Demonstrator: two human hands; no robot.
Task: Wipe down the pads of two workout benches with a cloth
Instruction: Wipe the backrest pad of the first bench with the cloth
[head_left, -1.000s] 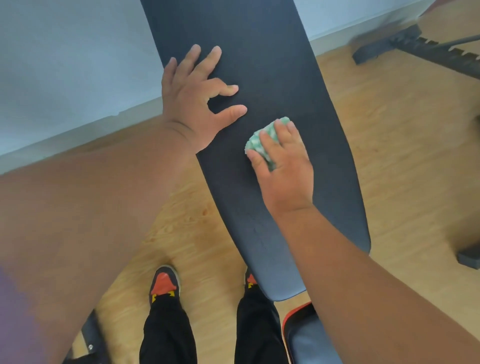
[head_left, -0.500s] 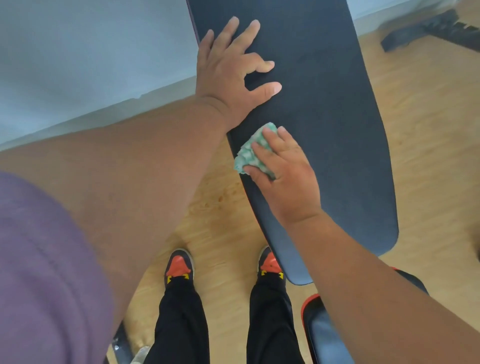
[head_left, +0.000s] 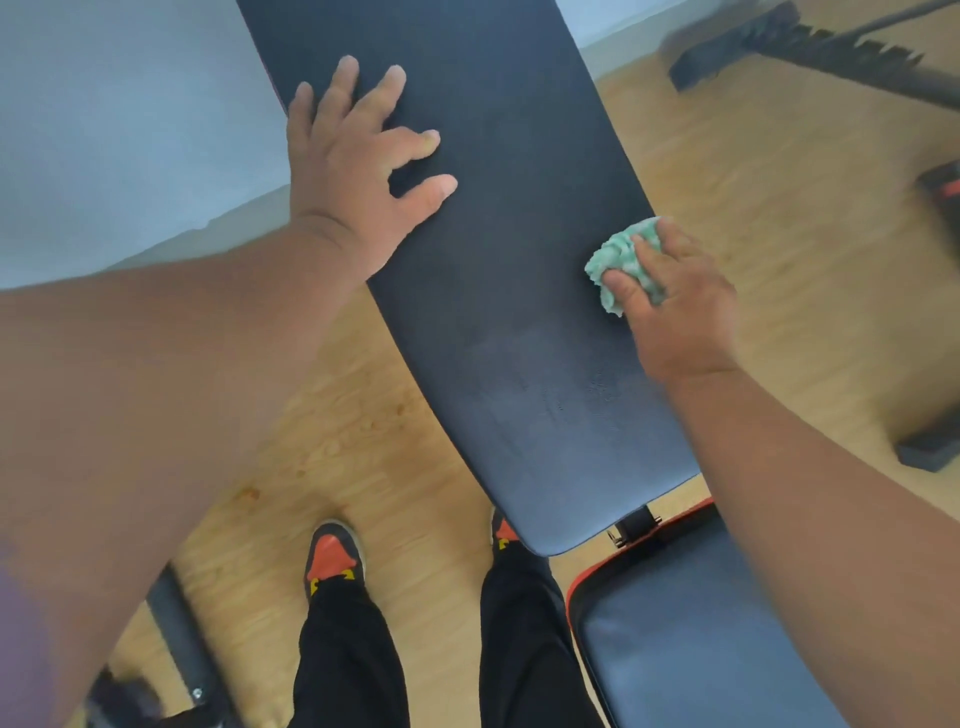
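Note:
A long dark back pad (head_left: 519, 270) of a workout bench runs from the top of the view down to the middle. My left hand (head_left: 358, 176) rests flat on its upper left part, fingers spread. My right hand (head_left: 670, 296) grips a crumpled green cloth (head_left: 618, 260) and presses it on the pad's right edge. Below the back pad, at the lower right, sits the bench's seat pad (head_left: 691, 634) with a red rim, partly hidden by my right forearm.
My two feet in orange and grey shoes (head_left: 332, 551) stand on the wooden floor just left of the bench. A black metal frame part (head_left: 810, 47) lies at the top right, another dark base (head_left: 935, 441) at the right edge, and a bench leg (head_left: 176, 644) at the lower left.
My right hand has slid the cloth across the pad from its left edge to its right edge. My left hand stays flat on the upper pad.

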